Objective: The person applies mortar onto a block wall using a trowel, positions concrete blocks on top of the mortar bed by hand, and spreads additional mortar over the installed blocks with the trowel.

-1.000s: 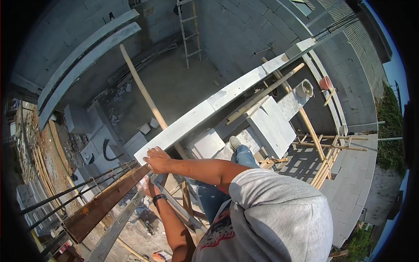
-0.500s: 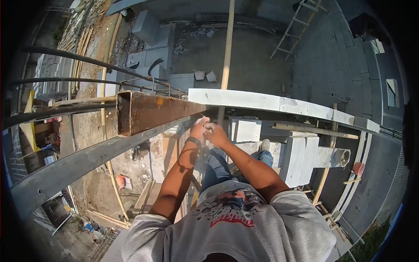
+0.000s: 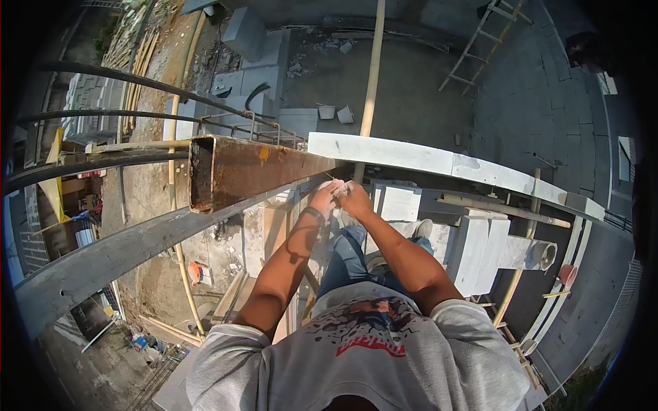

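Left of the closer left hand (image 3: 325,198) and right hand (image 3: 354,198), both curled, holds unclear, a rusty-brown rectangular metal tube (image 3: 264,172) runs left-right.

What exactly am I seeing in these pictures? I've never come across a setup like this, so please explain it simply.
There is no machine here, just a person's bare hands. Every picture comes from one camera worn on the head, looking down past a light grey T-shirt.

The left hand, below a dark wristband, meets the right hand. Anything pinched between them is too small to make out.

Close by are a rusty brown hollow metal beam and a long row of white rectangular blocks. More pale blocks stand at the picture's right, with a grey floor at the top.
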A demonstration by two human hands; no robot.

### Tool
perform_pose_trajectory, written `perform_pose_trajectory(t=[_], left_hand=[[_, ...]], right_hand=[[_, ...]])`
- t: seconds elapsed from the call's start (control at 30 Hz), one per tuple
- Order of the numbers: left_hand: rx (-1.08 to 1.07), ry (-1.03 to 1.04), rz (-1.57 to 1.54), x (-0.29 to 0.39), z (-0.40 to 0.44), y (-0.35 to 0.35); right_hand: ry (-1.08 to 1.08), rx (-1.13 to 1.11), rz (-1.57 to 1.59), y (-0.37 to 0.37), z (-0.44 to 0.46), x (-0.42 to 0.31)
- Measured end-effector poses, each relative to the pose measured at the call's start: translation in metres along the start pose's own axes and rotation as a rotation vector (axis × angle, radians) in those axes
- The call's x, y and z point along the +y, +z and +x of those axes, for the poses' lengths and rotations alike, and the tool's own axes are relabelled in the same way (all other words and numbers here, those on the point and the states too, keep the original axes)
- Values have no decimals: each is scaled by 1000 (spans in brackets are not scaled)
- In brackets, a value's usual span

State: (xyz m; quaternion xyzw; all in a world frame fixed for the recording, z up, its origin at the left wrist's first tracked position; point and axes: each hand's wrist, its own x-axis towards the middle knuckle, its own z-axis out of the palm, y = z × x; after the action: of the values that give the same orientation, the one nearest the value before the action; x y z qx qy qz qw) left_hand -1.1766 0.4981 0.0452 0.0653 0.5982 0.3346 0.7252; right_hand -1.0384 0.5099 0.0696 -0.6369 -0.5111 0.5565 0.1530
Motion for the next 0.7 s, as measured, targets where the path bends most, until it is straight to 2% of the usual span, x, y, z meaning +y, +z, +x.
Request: perform_pose_trajectory(t=[0.1, 0.17, 0.23, 0.3, 0.4, 0.5, 0.6, 0.7], left_hand=[[-258, -35, -36, -2, 15, -13], [-359, -11, -64, -9, 30, -26], [-260, 36, -78, -10, 31, -25], [28, 99, -75, -4, 17, 0], [198, 248, 93, 22, -14, 18], [304, 536, 390, 30, -11, 3], [325, 693, 646, 36, -6, -3], [374, 784, 784, 36, 1, -10]], right_hand=[[83, -169, 474, 32, 29, 51], [79, -132, 423, 24, 17, 32], [72, -107, 374, 11, 2, 9], [66, -81, 328, -3, -7, -7], [-76, -5, 163, 7, 0, 16], [-239, 61, -48, 19, 1, 29], [-170, -14, -78, 23, -12, 18], [-321, -111, -99, 35, -9, 16]])
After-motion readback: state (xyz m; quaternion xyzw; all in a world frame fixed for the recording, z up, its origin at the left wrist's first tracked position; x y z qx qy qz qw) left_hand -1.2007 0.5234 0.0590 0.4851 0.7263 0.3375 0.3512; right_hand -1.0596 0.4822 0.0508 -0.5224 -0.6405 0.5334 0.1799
